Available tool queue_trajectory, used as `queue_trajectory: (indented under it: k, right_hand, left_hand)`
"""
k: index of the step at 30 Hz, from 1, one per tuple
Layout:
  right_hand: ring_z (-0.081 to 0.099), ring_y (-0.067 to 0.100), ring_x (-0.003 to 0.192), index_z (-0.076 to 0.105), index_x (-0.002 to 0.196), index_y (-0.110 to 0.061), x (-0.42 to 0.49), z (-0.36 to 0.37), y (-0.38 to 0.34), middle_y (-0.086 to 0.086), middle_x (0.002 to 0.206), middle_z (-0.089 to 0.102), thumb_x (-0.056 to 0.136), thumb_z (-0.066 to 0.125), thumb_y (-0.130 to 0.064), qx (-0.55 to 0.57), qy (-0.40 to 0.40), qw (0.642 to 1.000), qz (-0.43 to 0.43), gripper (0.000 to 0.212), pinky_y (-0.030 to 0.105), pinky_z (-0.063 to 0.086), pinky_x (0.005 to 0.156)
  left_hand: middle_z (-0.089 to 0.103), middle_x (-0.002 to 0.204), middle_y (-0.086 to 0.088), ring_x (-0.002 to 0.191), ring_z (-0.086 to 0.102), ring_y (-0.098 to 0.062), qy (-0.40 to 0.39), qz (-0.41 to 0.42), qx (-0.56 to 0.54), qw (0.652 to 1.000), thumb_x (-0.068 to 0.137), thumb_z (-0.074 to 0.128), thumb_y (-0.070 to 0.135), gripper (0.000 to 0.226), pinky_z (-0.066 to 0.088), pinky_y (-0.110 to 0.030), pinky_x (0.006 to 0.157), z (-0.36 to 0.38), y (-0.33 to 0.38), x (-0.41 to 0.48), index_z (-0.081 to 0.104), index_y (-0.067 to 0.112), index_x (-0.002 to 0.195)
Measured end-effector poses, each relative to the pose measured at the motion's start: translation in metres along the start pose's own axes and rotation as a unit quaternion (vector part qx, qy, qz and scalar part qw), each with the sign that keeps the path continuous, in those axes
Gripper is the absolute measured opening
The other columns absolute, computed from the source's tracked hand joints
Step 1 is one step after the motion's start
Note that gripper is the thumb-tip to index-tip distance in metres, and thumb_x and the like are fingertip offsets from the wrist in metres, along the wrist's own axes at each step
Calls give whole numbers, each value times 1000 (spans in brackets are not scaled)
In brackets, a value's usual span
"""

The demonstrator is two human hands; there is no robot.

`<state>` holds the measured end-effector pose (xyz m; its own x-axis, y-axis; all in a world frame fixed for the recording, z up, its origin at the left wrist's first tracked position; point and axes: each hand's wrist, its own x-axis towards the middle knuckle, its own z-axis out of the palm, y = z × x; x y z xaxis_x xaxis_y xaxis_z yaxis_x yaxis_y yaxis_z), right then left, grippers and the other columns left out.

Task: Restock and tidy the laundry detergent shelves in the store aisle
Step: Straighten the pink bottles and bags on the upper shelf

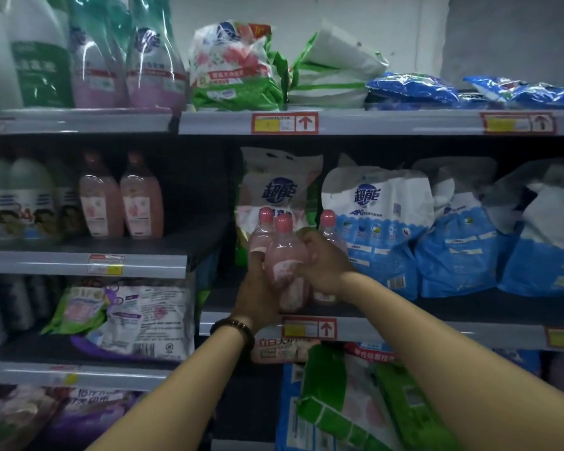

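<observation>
Three pink detergent bottles with pink caps are bunched together at the front of the middle shelf [437, 323]. My left hand [258, 294], with a bead bracelet on its wrist, holds the left bottle [260, 237] and the middle bottle [285, 255] from below. My right hand [323, 265] grips the group from the right, in front of the right bottle [328, 227]. Two matching pink bottles [121, 203] stand on the left bay's shelf. Behind the bunch stands a white and green detergent bag [279, 187].
Blue and white detergent bags [381, 222] fill the middle shelf to the right. The top shelf carries bottles [95, 60], a green and white bag [235, 70] and flat blue bags [411, 89]. Below hang green refill packs [355, 402] and purple pouches [137, 317].
</observation>
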<state>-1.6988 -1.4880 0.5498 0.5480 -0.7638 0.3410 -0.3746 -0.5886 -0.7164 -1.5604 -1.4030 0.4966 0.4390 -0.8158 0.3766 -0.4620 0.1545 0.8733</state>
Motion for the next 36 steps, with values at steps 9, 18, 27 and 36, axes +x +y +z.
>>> queue_trajectory:
  k: [9,18,27,36]
  right_hand:
    - [68,13,102,46,142,-37,-4,-10,-52,-8,124,67,94,76,-38,20,-63,996,-55,56,26,57,71]
    - [67,6,98,55,134,-34,1,67,-130,-17,109,65,89,80,-45,59,27,982,-178,53,36,62,82]
    - [69,3,91,64,126,-34,21,134,-200,-14,103,72,89,80,-44,124,13,975,-183,41,23,58,76]
    - [67,7,101,55,144,-29,32,171,-239,-15,109,65,94,76,-27,104,-70,967,-222,54,9,52,77]
  left_hand:
    - [69,113,8,106,70,-13,30,35,-43,998,100,69,27,36,61,-43,93,-59,28,-8,48,29,129]
    - [53,132,3,117,62,-23,225,65,86,968,58,91,59,101,63,-45,83,-126,18,-21,35,38,139]
    - [62,129,-1,112,64,-20,330,100,147,927,83,69,66,80,59,-43,93,-213,8,-18,42,29,149]
    - [65,122,-12,108,66,-34,373,2,177,911,86,68,40,63,59,-51,91,-283,-8,34,46,16,140]
